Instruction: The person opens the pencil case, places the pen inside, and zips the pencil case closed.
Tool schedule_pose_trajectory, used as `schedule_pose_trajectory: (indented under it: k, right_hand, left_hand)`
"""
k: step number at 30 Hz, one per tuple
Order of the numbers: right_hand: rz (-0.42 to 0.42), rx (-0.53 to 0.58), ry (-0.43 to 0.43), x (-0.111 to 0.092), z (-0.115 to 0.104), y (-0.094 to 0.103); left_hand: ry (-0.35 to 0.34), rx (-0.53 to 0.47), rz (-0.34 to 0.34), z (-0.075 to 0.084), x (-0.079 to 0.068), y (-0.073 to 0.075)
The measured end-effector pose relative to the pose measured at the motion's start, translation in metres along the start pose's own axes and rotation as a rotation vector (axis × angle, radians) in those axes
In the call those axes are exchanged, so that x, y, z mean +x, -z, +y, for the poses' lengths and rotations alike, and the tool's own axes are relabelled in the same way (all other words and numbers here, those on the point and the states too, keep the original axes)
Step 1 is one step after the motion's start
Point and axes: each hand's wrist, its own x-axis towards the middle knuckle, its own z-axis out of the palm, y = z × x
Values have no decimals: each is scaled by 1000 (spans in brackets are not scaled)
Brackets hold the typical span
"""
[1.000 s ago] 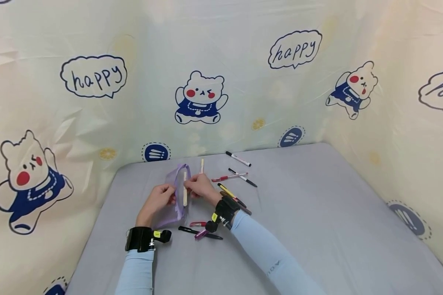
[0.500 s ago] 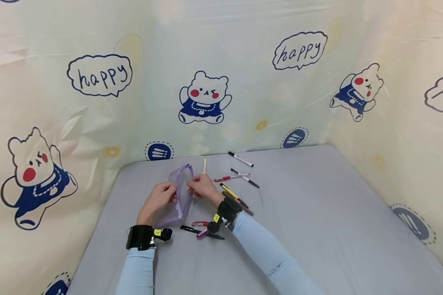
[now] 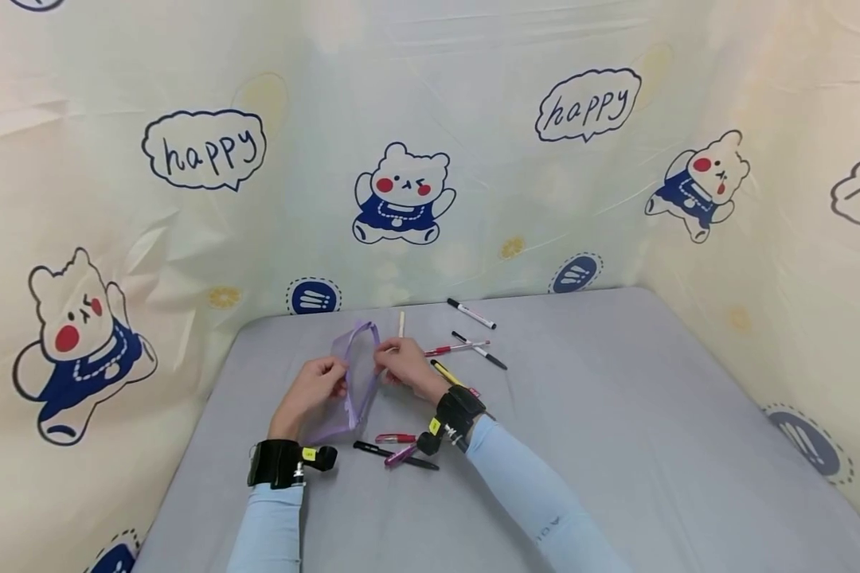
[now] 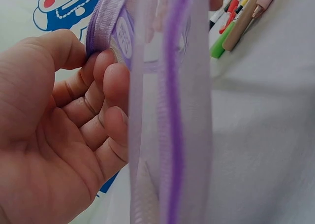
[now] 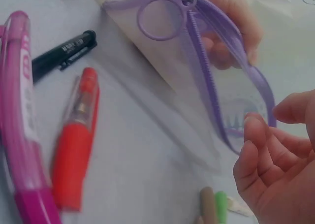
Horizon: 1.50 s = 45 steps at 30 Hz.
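Observation:
A purple-edged translucent zip pencil pouch [image 3: 363, 374] stands on the table with its mouth spread apart. My left hand [image 3: 315, 386] pinches its left zip edge between thumb and fingers. Opposite, my right hand [image 3: 407, 366] has thumb and fingertips around the other zip edge; the right wrist view shows that purple edge between them. A ring-shaped zip pull [image 5: 160, 18] hangs at the near end of the pouch. Low within the pouch, a pale slender shape [image 4: 147, 197] shows blurred through the side in the left wrist view.
Close to my right wrist lie a red pen [image 3: 396, 438], a purple pen [image 3: 400, 455] and a black pen [image 3: 369, 448]. Beyond the right hand are a pale stick [image 3: 401, 322], a white marker [image 3: 471, 313], a yellow pen [image 3: 444, 372] and crossed pens [image 3: 480, 350].
A pale stick in my right hand at the pouch mouth has left the fingers and dropped from sight there. The right hand has moved slightly right onto the zip edge; the left keeps its grip.

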Motion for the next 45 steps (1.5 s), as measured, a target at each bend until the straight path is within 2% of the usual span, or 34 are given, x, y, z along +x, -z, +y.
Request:
schedule_pose_trajectory:
  k: [7, 14, 25, 34, 38, 45]
  right_hand:
    - [-56, -58, 17, -4, -4, 15]
    - [-88, -74, -17, -5, -2, 27]
    - [-78, -177, -12, 3, 4, 49]
    - [-84, -384, 5, 12, 1, 77]
    - [-54, -483, 16, 16, -1, 89]
    - [-36, -591, 37, 18, 0, 102]
  left_hand:
    - [-17, 1, -27, 0, 1, -1]
    - [-15, -22, -24, 0, 1, -3]
    - [3, -16, -31, 1, -1, -3]
    - [1, -29, -29, -1, -1, -4]
    - [6, -29, -28, -1, -1, -3]
    - [3, -18, -12, 0, -1, -4]
